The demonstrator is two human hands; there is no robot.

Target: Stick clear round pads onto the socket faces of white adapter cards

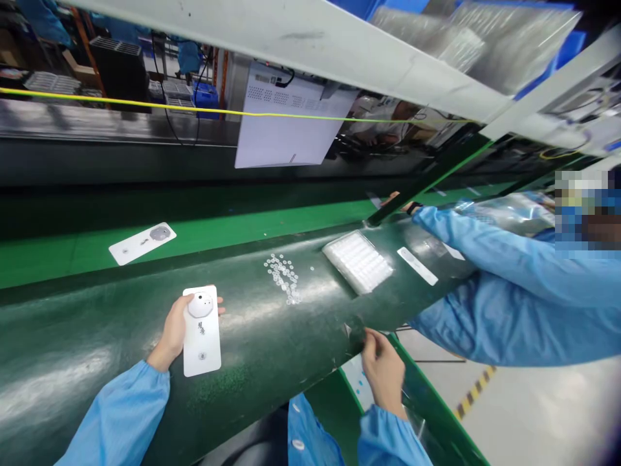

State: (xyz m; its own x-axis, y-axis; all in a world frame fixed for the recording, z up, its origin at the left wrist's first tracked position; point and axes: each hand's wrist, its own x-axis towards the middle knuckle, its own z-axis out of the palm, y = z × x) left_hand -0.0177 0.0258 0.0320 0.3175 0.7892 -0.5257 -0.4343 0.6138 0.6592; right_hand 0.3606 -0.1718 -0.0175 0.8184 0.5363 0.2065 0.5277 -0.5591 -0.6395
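My left hand (173, 330) is closed around a white, phone-shaped panel (202, 343), thumb on its left edge and fingertips showing past the right. The panel has a grey round camera print at the top and dark characters below. Near the bench's front edge, the fingers of my right hand (383, 366) are pinched together. A small clear scrap (355, 327) lies by those fingertips; whether they grip it or something else is hard to make out. Between my hands, farther back, small clear rings (282, 278) lie scattered on the dark green bench (247, 349).
A clear-wrapped block of white pieces (358, 261) and a white strip (417, 265) lie to the right. A similar panel (143, 243) rests on the green conveyor (233, 226). A co-worker's blue sleeve (466, 239) reaches past a green post (436, 171). An open drawer (330, 414) sits below.
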